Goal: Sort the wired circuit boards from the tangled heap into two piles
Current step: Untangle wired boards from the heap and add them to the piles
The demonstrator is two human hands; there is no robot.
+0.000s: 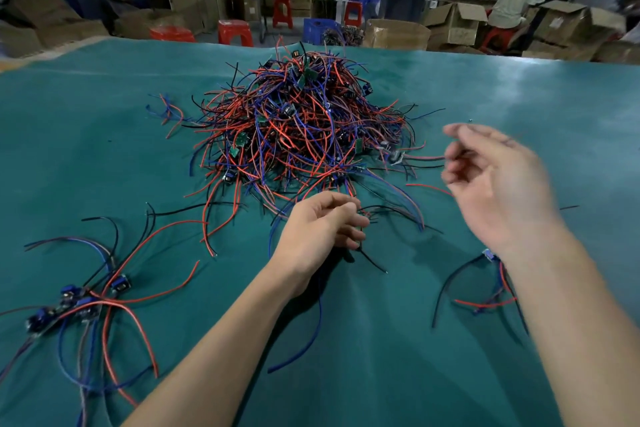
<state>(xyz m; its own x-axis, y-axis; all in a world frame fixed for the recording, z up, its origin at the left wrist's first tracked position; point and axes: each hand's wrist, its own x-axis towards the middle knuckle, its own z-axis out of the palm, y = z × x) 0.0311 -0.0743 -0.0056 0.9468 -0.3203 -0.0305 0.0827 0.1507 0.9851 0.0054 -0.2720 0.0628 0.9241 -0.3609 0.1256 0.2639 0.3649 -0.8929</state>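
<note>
Two piles: I see one small pile of wired boards at my near left point(74, 302) and a smaller one at my near right point(491, 288), both lying on the green cloth point(381, 357).
Heap: the big tangle of red, blue and black wires point(301, 128) sits in the middle of the cloth, beyond both my hands, with small green boards showing here and there in it.
Left hand: my left hand point(322, 229) is at the near edge of the heap, fingers curled round a few dark wires; a black wire point(372, 262) trails out below it toward me, and I cannot see a board in the grip.
Right hand: my right hand point(498, 184) is raised above the cloth to the right of the heap, blurred, fingers loosely bent and holding nothing I can make out.
Right forearm: it crosses over part of the right pile, hiding some of it.
Left pile detail: several boards with blue parts lie close together, their red, blue and black wires fanning out over the cloth.
Background: cardboard boxes point(450, 24), red stools point(235, 32) and a seated person point(516, 0) lie beyond the table's far edge.
</note>
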